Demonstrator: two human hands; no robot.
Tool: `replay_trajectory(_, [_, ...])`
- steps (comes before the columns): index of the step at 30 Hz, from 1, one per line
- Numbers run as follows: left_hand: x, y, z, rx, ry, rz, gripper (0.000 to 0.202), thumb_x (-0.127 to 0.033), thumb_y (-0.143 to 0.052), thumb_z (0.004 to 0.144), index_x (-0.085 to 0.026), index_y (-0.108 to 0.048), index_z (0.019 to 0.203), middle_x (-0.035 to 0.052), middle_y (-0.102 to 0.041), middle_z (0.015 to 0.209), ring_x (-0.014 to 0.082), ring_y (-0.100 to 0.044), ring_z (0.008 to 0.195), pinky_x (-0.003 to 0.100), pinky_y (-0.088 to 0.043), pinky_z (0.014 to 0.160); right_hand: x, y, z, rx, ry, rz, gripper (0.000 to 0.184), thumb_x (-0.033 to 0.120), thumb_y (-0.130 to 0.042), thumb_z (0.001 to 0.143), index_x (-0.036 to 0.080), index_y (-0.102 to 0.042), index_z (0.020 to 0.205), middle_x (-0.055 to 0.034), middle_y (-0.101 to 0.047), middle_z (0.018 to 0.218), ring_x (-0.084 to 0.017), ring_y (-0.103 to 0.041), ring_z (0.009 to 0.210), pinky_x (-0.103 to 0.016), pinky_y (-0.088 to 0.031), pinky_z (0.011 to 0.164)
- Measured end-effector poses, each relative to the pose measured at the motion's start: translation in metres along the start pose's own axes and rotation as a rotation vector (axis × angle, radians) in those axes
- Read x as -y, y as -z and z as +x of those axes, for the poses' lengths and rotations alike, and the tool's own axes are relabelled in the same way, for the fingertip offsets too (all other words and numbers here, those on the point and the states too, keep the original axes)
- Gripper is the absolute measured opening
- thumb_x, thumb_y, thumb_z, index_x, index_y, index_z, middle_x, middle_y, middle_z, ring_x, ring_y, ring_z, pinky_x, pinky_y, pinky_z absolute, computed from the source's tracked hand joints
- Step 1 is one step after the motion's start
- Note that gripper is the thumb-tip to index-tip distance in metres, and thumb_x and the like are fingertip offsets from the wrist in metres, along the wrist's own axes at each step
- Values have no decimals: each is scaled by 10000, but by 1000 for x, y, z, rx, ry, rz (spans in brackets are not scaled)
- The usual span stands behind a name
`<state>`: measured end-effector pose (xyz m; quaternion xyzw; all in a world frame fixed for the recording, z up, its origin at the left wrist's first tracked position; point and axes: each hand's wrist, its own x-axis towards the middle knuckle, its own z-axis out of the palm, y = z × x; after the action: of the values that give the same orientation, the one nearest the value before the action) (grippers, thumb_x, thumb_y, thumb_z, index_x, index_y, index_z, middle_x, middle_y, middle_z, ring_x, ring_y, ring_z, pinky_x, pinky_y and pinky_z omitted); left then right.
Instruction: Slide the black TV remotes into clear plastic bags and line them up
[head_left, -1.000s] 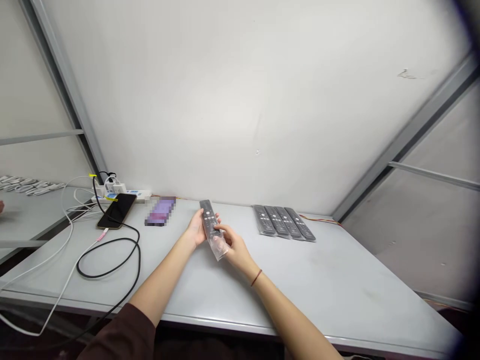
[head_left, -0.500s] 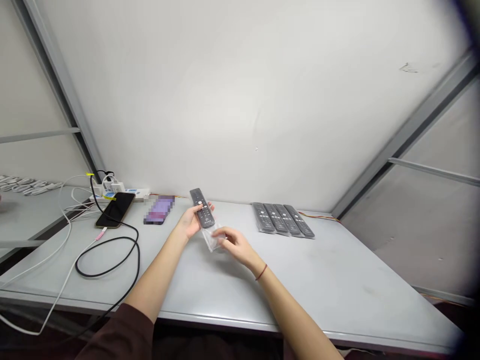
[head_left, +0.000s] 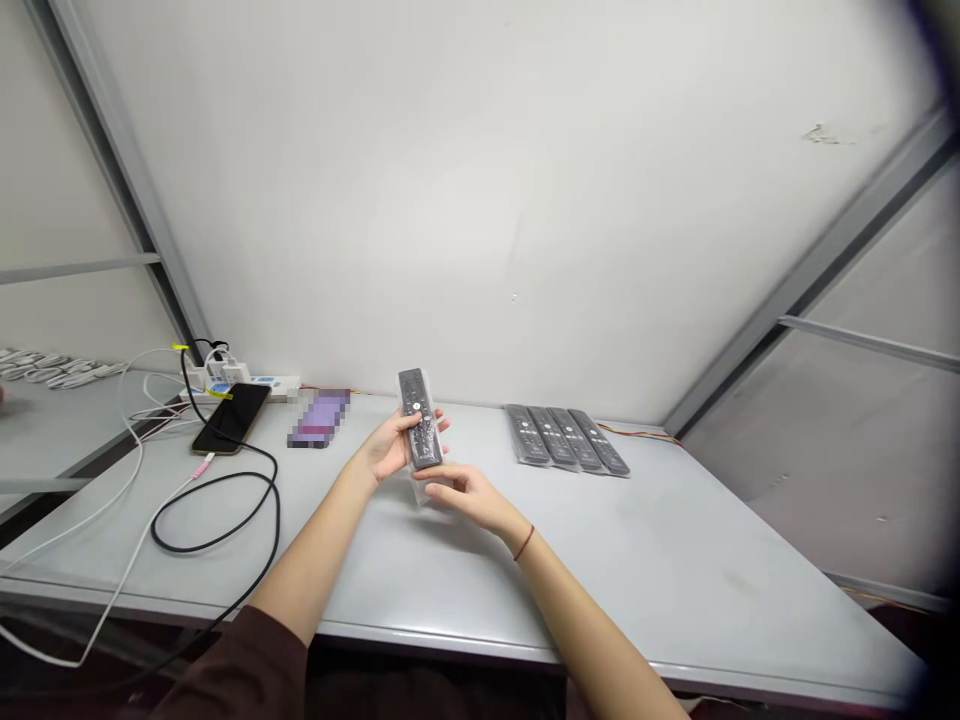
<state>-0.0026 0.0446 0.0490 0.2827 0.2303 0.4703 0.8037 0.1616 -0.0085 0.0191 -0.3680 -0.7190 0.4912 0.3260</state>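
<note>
A dark remote control (head_left: pixel 422 425) inside a clear plastic bag (head_left: pixel 421 490) is held above the table, tilted slightly. My left hand (head_left: pixel 388 447) is closed round it, thumb across the buttons and fingertips showing on the far side. The loose end of the bag hangs below the remote. At that lower end is my right hand (head_left: pixel 472 497), index finger stretched along the remote's bottom edge and thumb apart from it. Its other fingers are partly hidden. Farther right, several bagged remotes (head_left: pixel 566 440) lie side by side on the table.
At the left, a black phone (head_left: pixel 231 420) lies among white cables and a looped black cable (head_left: pixel 277 510). Near it are a blurred purple phone-shaped thing (head_left: pixel 321 418) and a white power strip (head_left: pixel 277 386). A white wall (head_left: pixel 510 200) rises behind the grey table (head_left: pixel 637 580).
The remote has moved slightly right and down into the bag, which now covers it up to its top. My right hand's fingers have gone from pinching the bag to stretching out under the remote.
</note>
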Motion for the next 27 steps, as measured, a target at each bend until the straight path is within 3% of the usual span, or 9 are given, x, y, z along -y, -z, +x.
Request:
replay_trajectory(4, [1, 0, 2, -6, 7, 9, 254, -110, -517, 832, -165, -542, 1078, 110, -637, 1077, 266, -602, 1043, 529, -500, 849, 1, 2, 0, -10, 3, 6, 332, 389, -596, 816, 197, -687, 1070, -63, -674, 971, -187, -599, 832, -353, -488, 777])
replay_trajectory(9, [3, 0, 3, -87, 87, 56, 193, -133, -532, 823, -114, -572, 1011, 146, -650, 1057, 252, -624, 1007, 375, -526, 817, 0, 3, 1, -7, -13, 10, 303, 379, -610, 802, 194, -681, 1031, -67, -654, 1012, -172, -587, 793, -317, -490, 702])
replay_trajectory(13, [7, -3, 2, -42, 72, 128, 308, -140, -546, 821, -160, -502, 1125, 147, -638, 1089, 279, -612, 1031, 433, -524, 799, -8, 5, 3, -28, -56, 100, 259, 400, -624, 786, 151, -654, 853, -24, -614, 743, -140, -547, 658, -297, -480, 642])
replay_trajectory(19, [11, -9, -4, 34, 49, 312, 446, -183, -582, 818, -213, -431, 1236, 127, -619, 1116, 234, -626, 948, 390, -505, 810, -11, 5, 5, -99, -155, 333, 349, 467, -674, 729, 133, -645, 830, -51, -627, 778, -150, -590, 686, -300, -495, 647])
replay_trajectory(23, [12, -6, -6, 31, 32, 560, 372, -305, -628, 796, -228, -544, 1150, 81, -629, 1071, 198, -611, 900, 301, -499, 748, -8, 4, 6, -202, -203, 449, 421, 508, -673, 715, 125, -679, 889, -94, -669, 886, -175, -616, 788, -290, -490, 676])
replay_trajectory(27, [13, 0, -4, -6, -3, 891, 300, -398, -602, 790, -166, -653, 973, 64, -641, 845, 154, -580, 686, 237, -462, 600, -9, 5, 6, -264, -198, 428, 415, 506, -662, 731, 150, -683, 942, -96, -680, 969, -189, -621, 868, -280, -485, 692])
